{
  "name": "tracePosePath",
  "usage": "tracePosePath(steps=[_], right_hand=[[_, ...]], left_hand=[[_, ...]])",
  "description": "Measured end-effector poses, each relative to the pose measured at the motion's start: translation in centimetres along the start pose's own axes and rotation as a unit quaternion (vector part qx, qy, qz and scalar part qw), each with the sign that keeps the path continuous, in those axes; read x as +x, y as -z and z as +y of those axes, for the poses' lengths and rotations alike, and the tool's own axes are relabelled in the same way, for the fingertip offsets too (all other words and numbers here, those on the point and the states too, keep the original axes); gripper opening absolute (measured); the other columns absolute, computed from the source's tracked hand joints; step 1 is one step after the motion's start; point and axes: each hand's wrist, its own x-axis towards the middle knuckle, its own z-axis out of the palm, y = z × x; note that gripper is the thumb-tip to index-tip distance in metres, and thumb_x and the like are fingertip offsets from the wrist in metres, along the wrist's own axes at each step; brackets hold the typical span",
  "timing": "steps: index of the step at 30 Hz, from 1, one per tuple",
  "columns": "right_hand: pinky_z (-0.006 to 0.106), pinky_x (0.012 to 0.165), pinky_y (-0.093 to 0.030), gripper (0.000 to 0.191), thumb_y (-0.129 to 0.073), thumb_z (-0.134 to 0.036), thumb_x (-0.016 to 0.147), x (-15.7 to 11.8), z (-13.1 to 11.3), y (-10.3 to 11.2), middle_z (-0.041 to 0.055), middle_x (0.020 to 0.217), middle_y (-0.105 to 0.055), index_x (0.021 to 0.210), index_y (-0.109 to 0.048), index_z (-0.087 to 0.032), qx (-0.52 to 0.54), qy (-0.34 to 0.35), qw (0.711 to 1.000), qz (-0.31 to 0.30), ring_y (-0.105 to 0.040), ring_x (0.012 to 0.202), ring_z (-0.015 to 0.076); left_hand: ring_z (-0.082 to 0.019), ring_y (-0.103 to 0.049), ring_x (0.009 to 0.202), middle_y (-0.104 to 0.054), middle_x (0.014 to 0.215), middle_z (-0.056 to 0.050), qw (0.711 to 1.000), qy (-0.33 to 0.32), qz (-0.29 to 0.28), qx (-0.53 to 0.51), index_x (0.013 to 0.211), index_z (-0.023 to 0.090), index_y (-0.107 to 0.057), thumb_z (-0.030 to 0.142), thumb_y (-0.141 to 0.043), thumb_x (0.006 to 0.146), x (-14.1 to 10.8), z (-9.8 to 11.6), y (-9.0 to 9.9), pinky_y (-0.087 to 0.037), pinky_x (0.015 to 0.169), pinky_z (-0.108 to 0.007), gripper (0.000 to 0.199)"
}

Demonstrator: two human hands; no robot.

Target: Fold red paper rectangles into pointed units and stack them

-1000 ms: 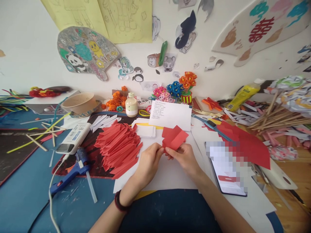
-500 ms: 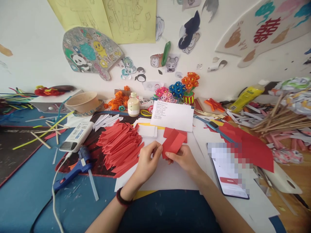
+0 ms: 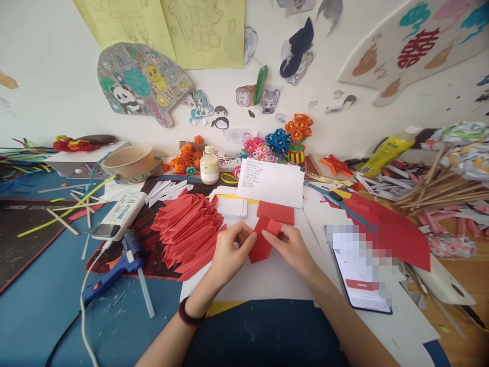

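Observation:
Between my two hands is a small piece of red paper (image 3: 262, 248), creased and partly folded, held just above white sheets. My left hand (image 3: 231, 250) pinches its left edge between thumb and finger. My right hand (image 3: 290, 247) grips its right side, thumb on top and fingers behind. Just beyond lies a stack of red paper pieces (image 3: 275, 212). To the left is a large pile of folded red paper strips (image 3: 187, 229). Small white paper slips (image 3: 231, 207) and a handwritten white card (image 3: 270, 182) are behind my hands.
A blue glue gun (image 3: 124, 262) with its cord and a white power bank (image 3: 120, 216) lie on the left. A phone (image 3: 357, 270) rests on the right, near a smartwatch (image 3: 338, 198) and a large red sheet (image 3: 397, 237). A cream bottle (image 3: 210, 165) stands at the back.
The red paper has come lower and turned in my hands, its lower end now pointing down towards me. My right thumb has moved up onto its face. Both hands still hold it.

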Motion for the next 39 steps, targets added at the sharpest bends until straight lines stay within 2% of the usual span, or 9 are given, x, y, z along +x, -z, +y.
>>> tracePosePath(steps=[3,6,12,17,20,23,28,31,39], right_hand=[[0.029,0.059,-0.048,0.03,-0.065,-0.045,0.08,-0.1,0.0,0.1,0.0044,0.074,-0.069,0.076,-0.068,-0.015,-0.018,-0.013,0.999,-0.042,-0.062,0.068,0.0197],[0.03,0.062,-0.05,0.03,-0.065,-0.044,0.081,-0.4,0.3,-0.4,0.0049,0.079,-0.07,0.083,-0.069,-0.015,-0.02,-0.015,0.997,-0.074,-0.064,0.072,0.021],[0.032,0.069,-0.053,0.03,-0.063,-0.043,0.084,-0.7,0.5,-1.5,0.0066,0.092,-0.07,0.099,-0.066,-0.017,0.042,-0.007,0.997,-0.068,-0.066,0.082,0.0222],[0.03,0.066,-0.052,0.03,-0.062,-0.044,0.084,-0.7,0.6,-1.5,0.0054,0.085,-0.069,0.092,-0.066,-0.016,0.024,0.008,0.999,-0.035,-0.064,0.077,0.0208],[0.029,0.064,-0.051,0.03,-0.062,-0.045,0.084,-0.7,0.5,-1.3,0.004,0.081,-0.067,0.09,-0.066,-0.017,0.009,0.016,1.0,-0.021,-0.063,0.075,0.0202],[0.029,0.062,-0.05,0.029,-0.063,-0.046,0.083,-0.8,0.2,-1.2,0.0038,0.078,-0.067,0.088,-0.067,-0.017,-0.009,0.018,1.0,-0.023,-0.061,0.072,0.0201],[0.029,0.063,-0.049,0.027,-0.062,-0.043,0.084,-0.9,0.0,-1.2,0.0036,0.079,-0.066,0.089,-0.068,-0.018,-0.028,0.028,0.999,-0.029,-0.06,0.072,0.0197],[0.028,0.062,-0.047,0.026,-0.061,-0.042,0.085,-1.0,-0.2,-1.2,0.0034,0.079,-0.066,0.09,-0.069,-0.018,-0.035,0.033,0.998,-0.034,-0.059,0.072,0.0193],[0.027,0.059,-0.043,0.028,-0.059,-0.042,0.086,-1.0,-0.4,-1.2,0.0029,0.076,-0.064,0.092,-0.071,-0.017,-0.045,0.028,0.998,-0.038,-0.055,0.068,0.0176]], left_hand=[[-0.011,-0.047,0.059,-0.054,0.064,0.003,0.999,-0.017,0.032,0.033,0.079,0.018,-0.059,0.033,-0.054,0.089,0.0,0.3,0.0,-0.037,0.059,-0.022,0.018],[-0.011,-0.047,0.058,-0.054,0.064,0.003,0.996,-0.026,0.06,0.054,0.081,0.019,-0.059,0.03,-0.055,0.088,-0.1,0.3,-0.1,-0.037,0.058,-0.023,0.014],[-0.014,-0.054,0.068,-0.065,0.079,-0.003,0.963,-0.118,0.146,0.191,0.092,0.021,-0.064,0.025,-0.053,0.09,-0.8,-0.7,-0.3,-0.041,0.067,-0.026,0.011],[-0.02,-0.056,0.079,-0.07,0.093,-0.006,0.952,-0.168,0.134,0.219,0.096,0.027,-0.071,0.027,-0.057,0.089,-0.8,-0.9,-0.3,-0.042,0.073,-0.031,0.017],[-0.02,-0.057,0.083,-0.069,0.092,-0.006,0.977,-0.133,0.125,0.114,0.087,0.024,-0.072,0.032,-0.058,0.088,-0.4,-0.3,-0.1,-0.044,0.075,-0.031,0.016],[-0.018,-0.058,0.078,-0.067,0.084,-0.005,0.994,-0.043,0.095,-0.035,0.075,0.02,-0.068,0.036,-0.062,0.085,0.1,0.0,0.3,-0.045,0.071,-0.029,0.02],[-0.013,-0.056,0.072,-0.066,0.082,-0.003,0.978,0.082,0.029,-0.19,0.085,0.017,-0.067,0.038,-0.071,0.077,0.5,-0.1,0.7,-0.042,0.063,-0.024,0.022],[-0.011,-0.052,0.068,-0.062,0.075,-0.001,0.97,0.101,-0.009,-0.221,0.081,0.015,-0.067,0.036,-0.073,0.076,0.5,-0.1,0.8,-0.04,0.062,-0.022,0.022],[-0.011,-0.054,0.069,-0.065,0.073,-0.002,0.953,0.121,-0.014,-0.277,0.076,0.014,-0.067,0.035,-0.075,0.074,0.5,-0.5,0.5,-0.041,0.067,-0.023,0.023]])
